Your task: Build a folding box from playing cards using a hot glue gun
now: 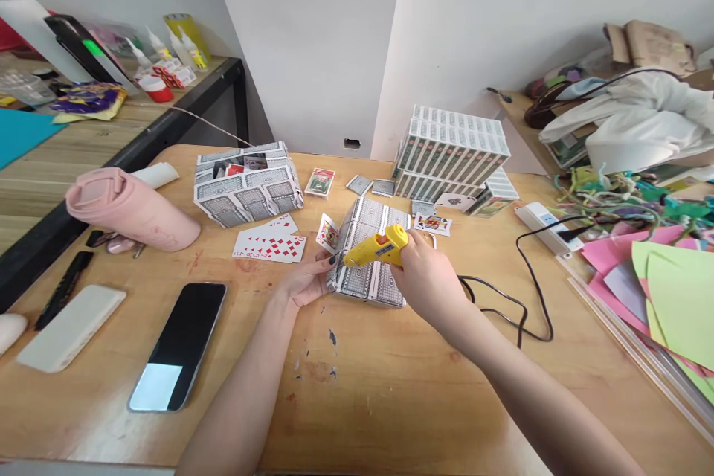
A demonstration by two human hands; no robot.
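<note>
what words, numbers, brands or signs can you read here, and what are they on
"7", "8", "9", "10": fanned cards, with red diamond signs
Black spade sign, no word: white card by the stacked card boxes
Too small or blurred to read: print on the yellow glue gun, the stacked card boxes and the red-and-green card box
No brand is legible

A yellow glue gun (367, 249) points leftward over a grey-and-white, card-covered box (361, 282).
</note>
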